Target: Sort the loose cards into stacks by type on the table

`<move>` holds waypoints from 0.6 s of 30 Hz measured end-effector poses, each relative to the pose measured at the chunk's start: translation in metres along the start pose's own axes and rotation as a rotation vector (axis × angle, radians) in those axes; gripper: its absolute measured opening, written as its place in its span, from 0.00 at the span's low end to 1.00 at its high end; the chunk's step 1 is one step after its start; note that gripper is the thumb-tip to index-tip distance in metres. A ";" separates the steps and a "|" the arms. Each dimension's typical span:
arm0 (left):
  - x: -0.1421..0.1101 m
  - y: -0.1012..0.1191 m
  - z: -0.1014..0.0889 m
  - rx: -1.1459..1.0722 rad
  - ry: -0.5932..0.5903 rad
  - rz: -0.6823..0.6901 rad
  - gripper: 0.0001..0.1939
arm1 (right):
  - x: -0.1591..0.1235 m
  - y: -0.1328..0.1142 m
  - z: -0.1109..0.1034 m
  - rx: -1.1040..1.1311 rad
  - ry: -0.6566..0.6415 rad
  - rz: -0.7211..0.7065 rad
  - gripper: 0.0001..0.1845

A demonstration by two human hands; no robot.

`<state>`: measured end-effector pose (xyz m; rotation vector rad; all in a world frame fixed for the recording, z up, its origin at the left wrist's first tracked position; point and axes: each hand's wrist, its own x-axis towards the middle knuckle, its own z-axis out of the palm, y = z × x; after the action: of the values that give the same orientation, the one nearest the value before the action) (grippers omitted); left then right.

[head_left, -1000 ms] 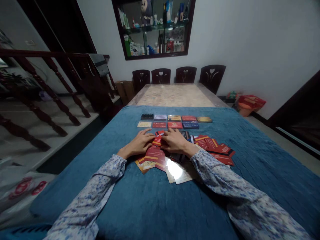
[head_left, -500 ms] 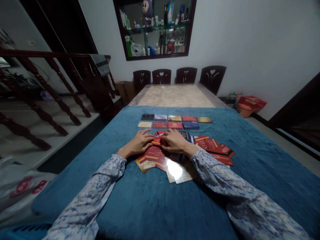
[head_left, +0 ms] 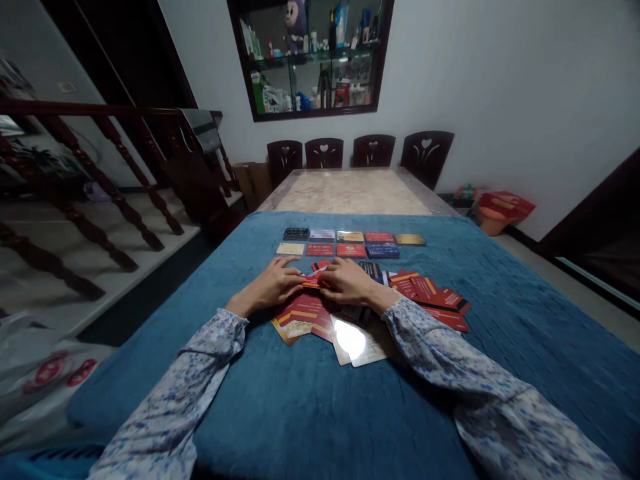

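Observation:
A loose heap of cards (head_left: 310, 312), mostly red with some pale and dark ones, lies on a blue cloth (head_left: 310, 400) in front of me. My left hand (head_left: 273, 285) rests on the heap's left part, fingers curled and pinching a red card (head_left: 311, 283) by its left edge. My right hand (head_left: 350, 283) lies beside it, fingers closed on the same card's right edge. Beyond the hands, two neat rows of laid-out cards (head_left: 350, 243) run across the cloth.
More red cards (head_left: 435, 300) fan out to the right of the heap. The marble table top (head_left: 350, 190) shows bare past the cloth, with several dark chairs (head_left: 370, 150) at its far end. A wooden stair railing (head_left: 100, 173) stands to the left.
Both hands have drawn slightly toward me over the heap, still holding the red card between them. Nothing else has moved.

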<state>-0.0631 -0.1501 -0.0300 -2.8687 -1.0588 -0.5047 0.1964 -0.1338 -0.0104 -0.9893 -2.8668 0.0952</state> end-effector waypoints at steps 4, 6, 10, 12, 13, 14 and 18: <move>-0.003 -0.002 -0.004 -0.017 0.013 -0.023 0.13 | 0.001 0.001 -0.001 -0.001 0.021 -0.001 0.13; -0.004 -0.003 -0.006 -0.036 0.021 -0.032 0.13 | 0.001 0.002 -0.001 0.011 0.027 -0.007 0.14; -0.005 -0.005 -0.007 -0.082 0.043 -0.028 0.12 | 0.002 0.005 -0.001 0.041 0.045 -0.027 0.15; -0.005 -0.006 -0.005 -0.100 0.067 -0.036 0.12 | 0.002 0.006 0.000 0.056 0.063 -0.027 0.16; -0.004 -0.006 -0.004 -0.105 0.078 -0.048 0.12 | 0.002 0.006 0.000 0.062 0.071 -0.022 0.16; -0.004 -0.006 -0.003 -0.108 0.086 -0.062 0.13 | 0.002 0.007 0.001 0.066 0.081 -0.016 0.16; -0.003 -0.007 0.001 -0.119 0.106 -0.123 0.16 | 0.003 0.011 0.008 0.058 0.127 0.012 0.15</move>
<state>-0.0691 -0.1468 -0.0327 -2.8508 -1.2324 -0.7423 0.2001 -0.1237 -0.0188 -0.9655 -2.7283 0.1113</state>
